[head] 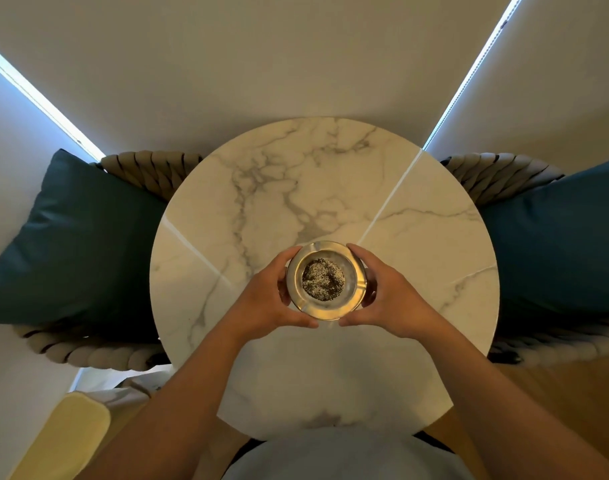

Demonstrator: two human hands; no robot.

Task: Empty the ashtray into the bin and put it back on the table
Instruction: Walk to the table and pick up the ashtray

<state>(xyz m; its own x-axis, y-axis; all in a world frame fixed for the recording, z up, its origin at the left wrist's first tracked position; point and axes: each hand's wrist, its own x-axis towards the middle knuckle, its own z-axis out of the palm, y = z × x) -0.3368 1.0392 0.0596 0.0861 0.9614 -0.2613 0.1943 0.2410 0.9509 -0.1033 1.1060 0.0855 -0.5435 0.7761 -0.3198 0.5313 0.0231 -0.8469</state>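
**Both hands on a full ashtray, bin out of sight**

Head camera: a round marble table point(331, 174) fills the middle of the view, with a woven chair and a dark teal cushion point(74, 244) on each side. Near the table's centre sits the ashtray point(325, 280), a round metal dish with a wide golden rim and a heap of grey-black ash in its well. The left hand point(272, 299) curls round its left side, thumb at the near edge and fingers at the far edge; the right hand point(389, 296) mirrors it on the right side. Both hands are clamped on the rim, so the dish is held between them. Whether it rests on the marble or is just clear of it cannot be told from above. It looks level, and no ash shows on the table around it.

No bin is plainly visible. A pale yellow shape point(67, 434) and some crumpled white material lie low at the left, beyond the table's edge, but what they are is unclear.

Judged from here, the emptying is not yet done and the carry is the risky part. The ash is loose and heaped, so a tilt or a quick swing could spill it on the marble, the cushions or the floor. The rim looks smooth, so a light grip could slip. Turning to look for the bin may tip the dish unnoticed.
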